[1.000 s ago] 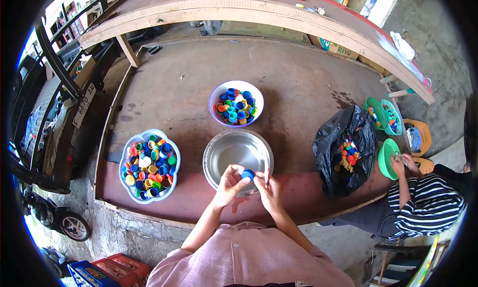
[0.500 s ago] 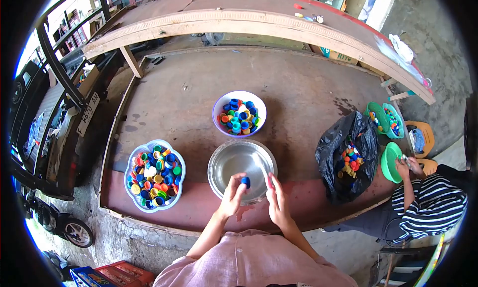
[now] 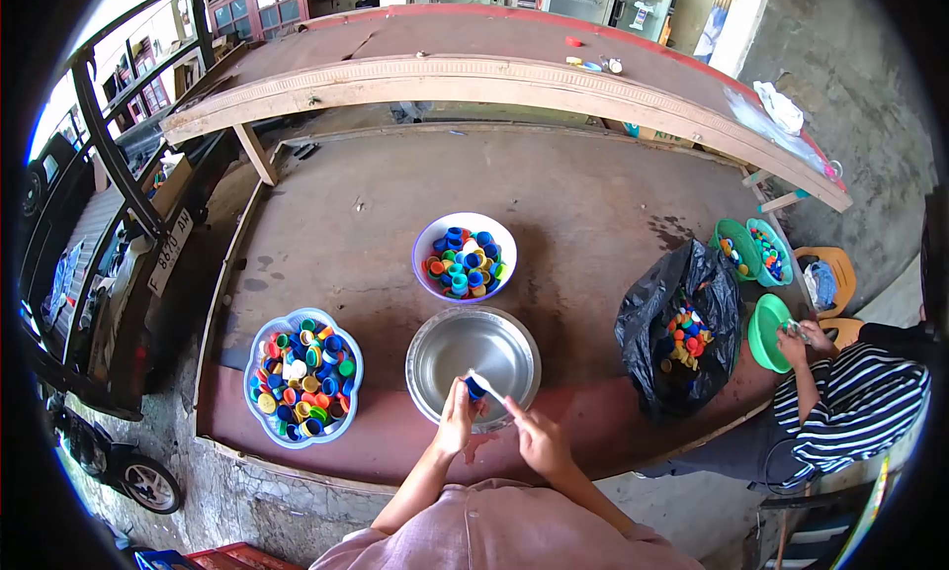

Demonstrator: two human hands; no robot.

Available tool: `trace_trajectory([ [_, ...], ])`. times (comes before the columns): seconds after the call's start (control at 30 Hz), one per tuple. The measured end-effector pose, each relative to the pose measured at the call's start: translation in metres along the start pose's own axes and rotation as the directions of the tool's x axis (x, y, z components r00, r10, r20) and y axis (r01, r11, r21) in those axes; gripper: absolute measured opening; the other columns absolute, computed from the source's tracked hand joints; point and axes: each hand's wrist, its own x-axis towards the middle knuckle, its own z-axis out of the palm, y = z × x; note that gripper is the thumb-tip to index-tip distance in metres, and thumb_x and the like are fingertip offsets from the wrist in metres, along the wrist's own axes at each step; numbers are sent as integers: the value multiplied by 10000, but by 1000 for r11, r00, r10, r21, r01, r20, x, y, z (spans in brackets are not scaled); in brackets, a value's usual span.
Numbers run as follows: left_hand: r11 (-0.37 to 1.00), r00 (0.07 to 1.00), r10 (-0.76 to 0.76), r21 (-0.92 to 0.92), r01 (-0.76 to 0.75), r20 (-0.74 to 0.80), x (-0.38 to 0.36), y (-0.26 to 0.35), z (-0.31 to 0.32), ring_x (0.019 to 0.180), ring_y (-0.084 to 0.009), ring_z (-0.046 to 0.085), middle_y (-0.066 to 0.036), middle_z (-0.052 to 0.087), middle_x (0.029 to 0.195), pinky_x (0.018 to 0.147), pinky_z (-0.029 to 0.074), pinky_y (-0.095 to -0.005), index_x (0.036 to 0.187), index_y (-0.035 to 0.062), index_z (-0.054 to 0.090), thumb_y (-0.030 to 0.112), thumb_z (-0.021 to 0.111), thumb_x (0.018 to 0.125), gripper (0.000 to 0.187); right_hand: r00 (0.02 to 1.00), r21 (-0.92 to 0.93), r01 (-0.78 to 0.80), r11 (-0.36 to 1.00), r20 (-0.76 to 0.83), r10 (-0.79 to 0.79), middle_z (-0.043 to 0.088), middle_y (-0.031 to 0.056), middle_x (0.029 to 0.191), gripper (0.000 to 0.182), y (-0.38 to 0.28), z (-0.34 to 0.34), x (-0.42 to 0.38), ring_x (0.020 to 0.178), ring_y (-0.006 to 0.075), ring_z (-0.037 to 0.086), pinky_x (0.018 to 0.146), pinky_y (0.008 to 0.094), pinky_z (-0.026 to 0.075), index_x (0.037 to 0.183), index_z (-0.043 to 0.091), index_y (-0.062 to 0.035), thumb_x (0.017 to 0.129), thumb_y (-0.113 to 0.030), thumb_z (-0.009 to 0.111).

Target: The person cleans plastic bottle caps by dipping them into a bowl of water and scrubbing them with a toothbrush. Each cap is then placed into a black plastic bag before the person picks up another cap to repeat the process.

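My left hand (image 3: pixel 454 424) holds a dark blue bottle cap (image 3: pixel 475 386) over the near edge of a metal basin (image 3: pixel 419 364). In my right hand (image 3: pixel 543 439) is a thin brush-like tool (image 3: pixel 490 386), its pale head against the cap. Water seems to lie in the basin. Beyond it stands a white bowl with a purple rim (image 3: pixel 424 242), holding many coloured caps. To the left, a pale blue scalloped basin (image 3: pixel 353 349) also holds many caps.
A black plastic bag (image 3: pixel 645 323) with coloured pieces lies at right. Behind it are green basins (image 3: pixel 766 335), and a co-worker in a striped top (image 3: pixel 852 402) works at one with both hands. A wooden rail (image 3: pixel 445 68) crosses the far side; a motorcycle (image 3: pixel 138 476) stands left.
My right hand has brought the tool to the cap, where the hands were apart before. The table and everything on it appear lower in view. The cap remains in my left hand.
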Motion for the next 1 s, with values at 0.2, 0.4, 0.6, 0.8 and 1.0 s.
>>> trace_trajectory([
  [0.2,1000,998,26,14,-25,-50,0,-1,-6,654,-116,404,-40,421,739,630,391,-259,1015,28,422,381,231,970,404,996,-3,13,1000,-88,-13,583,108,762,493,0,1,2,621,268,585,528,353,482,1243,503,-151,783,26,512],
  [0.4,998,998,38,54,-36,-40,0,-3,-6,656,-115,412,-36,420,733,630,392,-259,1021,27,424,374,239,970,396,950,216,-99,971,-271,157,601,130,800,494,9,1,18,694,297,591,598,363,486,1245,494,-125,772,15,520],
  [0.6,999,998,10,39,-8,-57,-2,-6,-8,664,-133,412,-35,425,751,633,384,-291,1028,47,435,372,258,970,375,992,198,-96,975,-58,109,614,158,871,450,4,4,9,739,301,611,634,353,494,1236,498,-102,799,7,500],
  [0.8,999,999,-13,35,14,-46,0,-1,-10,620,-111,390,-24,408,695,632,400,-273,1013,25,444,372,233,972,408,985,-115,-63,991,151,80,625,150,858,402,-5,-6,-1,722,306,609,612,361,491,1204,521,-66,805,-20,522],
  [1.0,997,999,-46,-62,44,-24,-2,6,-3,607,-118,373,-25,395,677,627,390,-277,960,23,447,382,226,971,421,1000,-52,-1,999,-27,-1,556,97,705,472,9,1,-6,539,278,545,479,380,447,1232,518,-184,786,-32,509],
])
